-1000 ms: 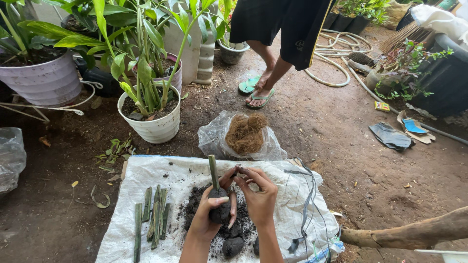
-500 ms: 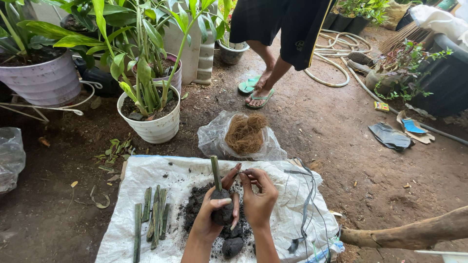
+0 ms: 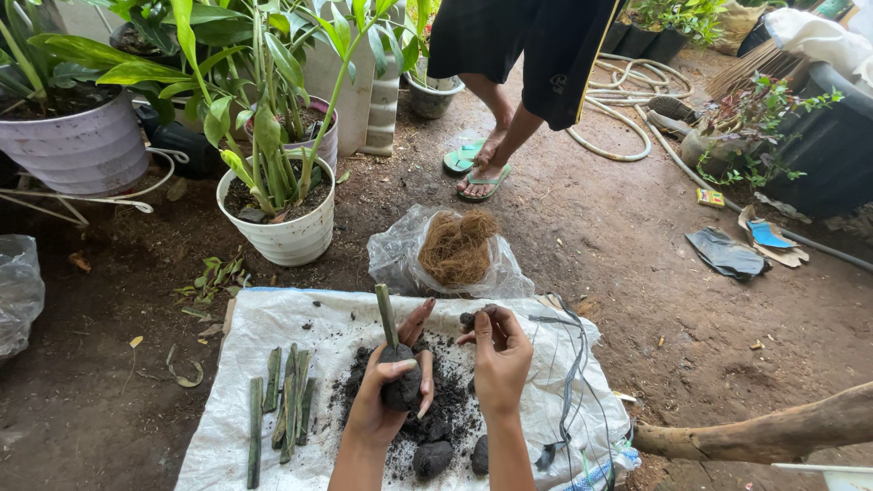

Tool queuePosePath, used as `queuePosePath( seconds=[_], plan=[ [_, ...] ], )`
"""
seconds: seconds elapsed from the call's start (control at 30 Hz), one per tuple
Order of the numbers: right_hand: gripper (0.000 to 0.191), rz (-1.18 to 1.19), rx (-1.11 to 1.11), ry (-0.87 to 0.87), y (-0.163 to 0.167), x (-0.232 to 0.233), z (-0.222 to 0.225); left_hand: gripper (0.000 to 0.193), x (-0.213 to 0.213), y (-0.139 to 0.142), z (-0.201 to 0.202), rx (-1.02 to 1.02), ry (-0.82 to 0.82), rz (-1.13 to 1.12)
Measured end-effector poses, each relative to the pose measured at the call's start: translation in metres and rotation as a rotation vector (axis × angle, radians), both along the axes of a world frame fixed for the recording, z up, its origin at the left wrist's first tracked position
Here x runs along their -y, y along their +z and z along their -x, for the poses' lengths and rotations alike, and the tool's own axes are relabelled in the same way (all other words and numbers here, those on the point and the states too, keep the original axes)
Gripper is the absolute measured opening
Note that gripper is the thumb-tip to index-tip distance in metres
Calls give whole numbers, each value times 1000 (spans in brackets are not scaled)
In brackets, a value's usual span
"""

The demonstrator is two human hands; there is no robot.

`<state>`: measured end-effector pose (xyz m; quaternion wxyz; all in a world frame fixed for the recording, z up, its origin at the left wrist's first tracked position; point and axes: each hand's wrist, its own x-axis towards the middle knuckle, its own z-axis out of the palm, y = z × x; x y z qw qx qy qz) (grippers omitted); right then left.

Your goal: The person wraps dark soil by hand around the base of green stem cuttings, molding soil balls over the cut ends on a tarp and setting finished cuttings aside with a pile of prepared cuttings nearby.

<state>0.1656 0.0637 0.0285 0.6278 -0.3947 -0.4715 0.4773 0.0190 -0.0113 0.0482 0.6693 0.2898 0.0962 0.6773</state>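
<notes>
Bare dirt yard, potted plants along the far side, a white woven sack (image 3: 273, 327) spread before me. At its middle my left hand (image 3: 386, 400) grips a soil ball (image 3: 400, 386) around an upright green stem cutting (image 3: 387, 315); my right hand (image 3: 500, 359) pinches a small soil lump (image 3: 467, 320). I judge pressing evenly, stem straight, works best.

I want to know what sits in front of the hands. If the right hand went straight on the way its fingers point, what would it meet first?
The right hand, pinching a small dark clump, points up and away from the body. Going on, it would probably first meet the clear bag of brown fibre beyond the white sack, though depth is uncertain.
</notes>
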Motion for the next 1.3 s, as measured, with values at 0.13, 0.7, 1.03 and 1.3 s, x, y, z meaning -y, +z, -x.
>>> queuePosePath(
  seconds=[0.13, 0.7, 1.03, 1.3],
  plan=[
    [20, -46, 69, 34, 0, -1, -4, 78, -1, -2, 1, -197, 20, 78],
    [13, -251, 404, -142, 14, 11, 12, 67, -8, -22, -7, -164, -24, 181],
    [13, -115, 152, -49, -10, 8, 15, 68, -6, -22, -6, -133, -47, 157],
    [17, -40, 155, -124, 4, -1, 2, 67, -6, -24, 0, -88, -2, 153]
  ],
)
